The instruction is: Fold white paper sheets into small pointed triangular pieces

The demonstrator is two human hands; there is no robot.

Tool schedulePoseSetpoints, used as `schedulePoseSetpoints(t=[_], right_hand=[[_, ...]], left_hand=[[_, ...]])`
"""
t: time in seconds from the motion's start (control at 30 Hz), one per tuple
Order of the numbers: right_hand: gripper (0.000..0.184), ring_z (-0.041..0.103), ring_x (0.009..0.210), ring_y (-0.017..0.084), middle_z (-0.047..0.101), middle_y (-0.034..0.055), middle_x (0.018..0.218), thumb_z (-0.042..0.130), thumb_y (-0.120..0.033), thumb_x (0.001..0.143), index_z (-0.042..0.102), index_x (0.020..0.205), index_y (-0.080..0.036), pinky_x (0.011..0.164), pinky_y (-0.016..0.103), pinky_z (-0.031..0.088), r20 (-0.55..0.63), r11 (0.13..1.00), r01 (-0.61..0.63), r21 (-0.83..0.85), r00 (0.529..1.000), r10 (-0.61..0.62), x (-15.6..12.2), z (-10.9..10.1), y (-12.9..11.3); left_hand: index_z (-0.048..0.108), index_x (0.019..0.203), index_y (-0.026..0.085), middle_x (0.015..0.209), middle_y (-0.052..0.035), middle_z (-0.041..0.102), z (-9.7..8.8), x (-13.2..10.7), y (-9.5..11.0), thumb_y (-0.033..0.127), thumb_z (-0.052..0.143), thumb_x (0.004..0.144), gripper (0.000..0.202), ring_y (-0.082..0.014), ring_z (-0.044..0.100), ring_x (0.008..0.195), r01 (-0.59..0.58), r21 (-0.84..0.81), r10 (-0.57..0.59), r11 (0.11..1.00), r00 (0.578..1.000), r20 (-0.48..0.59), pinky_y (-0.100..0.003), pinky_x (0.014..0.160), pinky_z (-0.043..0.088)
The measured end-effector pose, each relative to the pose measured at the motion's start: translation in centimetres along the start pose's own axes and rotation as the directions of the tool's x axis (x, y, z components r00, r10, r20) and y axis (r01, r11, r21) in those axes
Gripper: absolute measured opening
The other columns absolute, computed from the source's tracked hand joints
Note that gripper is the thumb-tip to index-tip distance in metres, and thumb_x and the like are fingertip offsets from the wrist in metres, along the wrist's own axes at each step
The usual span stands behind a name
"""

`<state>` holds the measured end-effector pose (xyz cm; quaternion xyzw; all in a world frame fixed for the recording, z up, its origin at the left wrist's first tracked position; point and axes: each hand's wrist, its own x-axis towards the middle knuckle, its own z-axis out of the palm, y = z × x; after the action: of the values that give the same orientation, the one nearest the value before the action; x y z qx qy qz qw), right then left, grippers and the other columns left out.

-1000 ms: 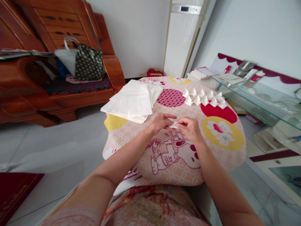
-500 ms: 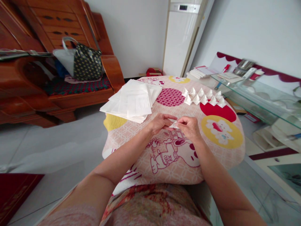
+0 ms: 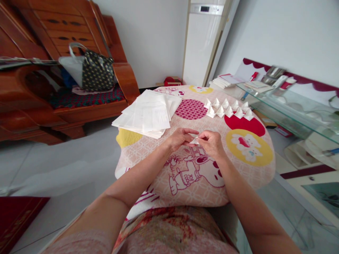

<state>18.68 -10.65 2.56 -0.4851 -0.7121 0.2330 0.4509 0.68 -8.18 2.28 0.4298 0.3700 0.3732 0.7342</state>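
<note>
A small piece of folded white paper [image 3: 194, 141] is pinched between both of my hands, above the near middle of the cloth-covered table. My left hand [image 3: 182, 138] grips its left side, with the index finger stretched across above it. From the right, my right hand [image 3: 211, 141] holds the other side between thumb and fingertips. Part of the paper is hidden by the fingers. Beyond my hands to the right stand several small pointed folded paper pieces [image 3: 229, 108] in two rows. To the left, a loose stack of white paper sheets [image 3: 148, 113] lies on the table.
The patterned cloth [image 3: 159, 176] covers the table. Along the right side runs a glass shelf [image 3: 291, 109] with papers, a metal container and a cup. A wooden bench [image 3: 100, 113] with a polka-dot bag [image 3: 97, 72] stands at the left. A white air conditioner [image 3: 201, 42] rises behind.
The view has shifted very slightly. Both hands keep nearly the same grip on the folded paper, and nothing else has visibly moved.
</note>
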Motion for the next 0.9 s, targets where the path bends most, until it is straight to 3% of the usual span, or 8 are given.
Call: schedulePoseSetpoints(t=[0.2, 0.43, 0.57, 0.77, 0.9], right_hand=[[0.015, 0.052, 0.054, 0.013, 0.062, 0.0002, 0.056, 0.063, -0.025, 0.071, 0.063, 0.058, -0.019, 0.056, 0.027, 0.040, 0.009, 1.000, -0.010, -0.010, 1.000, 0.010, 0.1, 0.0, 0.1], [0.021, 0.051, 0.048, 0.013, 0.063, 0.0001, 0.054, 0.072, -0.038, 0.070, 0.067, 0.063, -0.018, 0.047, 0.025, 0.037, 0.081, 0.939, -0.276, 0.204, 0.961, 0.265, 0.3, -0.2, 0.2], [0.027, 0.059, 0.047, 0.015, 0.066, 0.0015, 0.055, 0.077, -0.043, 0.068, 0.067, 0.070, -0.019, 0.046, 0.025, 0.047, 0.154, 0.837, -0.408, 0.364, 0.913, 0.378, 0.3, -0.6, 0.4], [0.044, 0.062, 0.044, 0.014, 0.069, 0.0051, 0.059, 0.078, -0.058, 0.072, 0.067, 0.067, -0.016, 0.042, 0.024, 0.050, 0.250, 0.790, -0.470, 0.393, 0.882, 0.400, 0.1, -1.1, 0.3], [0.044, 0.062, 0.043, 0.014, 0.068, 0.0053, 0.057, 0.079, -0.058, 0.073, 0.067, 0.064, -0.016, 0.041, 0.023, 0.051, 0.352, 0.772, -0.505, 0.387, 0.854, 0.383, 0.1, -1.2, 0.3]], left_hand=[[0.074, 0.112, 0.007, 0.071, -0.0026, 0.072, 0.1, 0.1, -0.1, 0.000, 0.074, 0.073, 0.040, -0.0122, 0.070, 0.064, -0.015, 0.042, 0.015, 0.999, 1.000, 0.017, -0.028, 0.071, 0.062], [0.073, 0.113, 0.008, 0.065, 0.0000, 0.069, 0.8, -0.1, 0.2, -0.003, 0.070, 0.075, 0.040, -0.0109, 0.067, 0.059, -0.017, 0.116, 0.027, 0.993, 0.996, -0.084, -0.026, 0.066, 0.060], [0.073, 0.116, 0.009, 0.068, -0.0005, 0.070, 0.8, -0.1, 0.6, -0.005, 0.065, 0.076, 0.043, -0.0109, 0.067, 0.059, 0.006, 0.098, 0.010, 0.995, 0.986, -0.166, -0.024, 0.064, 0.059], [0.074, 0.114, 0.009, 0.070, -0.0004, 0.070, 0.6, -0.1, 1.0, -0.006, 0.064, 0.075, 0.043, -0.0099, 0.067, 0.058, 0.006, 0.070, 0.009, 0.998, 0.977, -0.214, -0.022, 0.063, 0.059], [0.074, 0.117, 0.010, 0.067, 0.0009, 0.069, 0.8, -0.3, 1.0, -0.006, 0.064, 0.075, 0.046, -0.0097, 0.066, 0.057, -0.012, 0.107, 0.036, 0.994, 0.973, -0.227, -0.023, 0.065, 0.059]])
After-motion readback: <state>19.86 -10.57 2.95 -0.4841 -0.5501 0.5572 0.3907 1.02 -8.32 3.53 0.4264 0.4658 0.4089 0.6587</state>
